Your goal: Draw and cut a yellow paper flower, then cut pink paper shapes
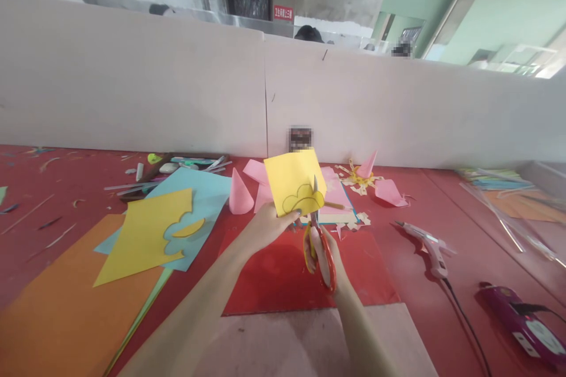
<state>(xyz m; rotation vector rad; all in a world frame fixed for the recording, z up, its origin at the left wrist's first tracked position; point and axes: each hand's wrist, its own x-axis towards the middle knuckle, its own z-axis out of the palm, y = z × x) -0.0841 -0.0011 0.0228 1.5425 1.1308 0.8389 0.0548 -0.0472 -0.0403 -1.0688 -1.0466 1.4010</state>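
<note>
My left hand [276,219] is closed on the lower left edge of a yellow sheet of paper [292,174], held up over the table. A scalloped, cloud-like outline is drawn in dark line on the sheet's lower part. In my right hand [333,253] is a pair of scissors [326,256] with red and yellow handles. Their blades point up and lie across the right part of the drawn outline. Below both hands lies a glossy red sheet [287,283]. Part of the left fingers is hidden behind the paper.
On the left are a cut yellow sheet [141,235], blue paper [207,188] and orange paper [57,288]. A pink paper cone [240,194] stands behind my left hand. To the right lie a glue gun [431,246] with its cord and a purple power strip [522,321]. A white partition [177,82] rises behind.
</note>
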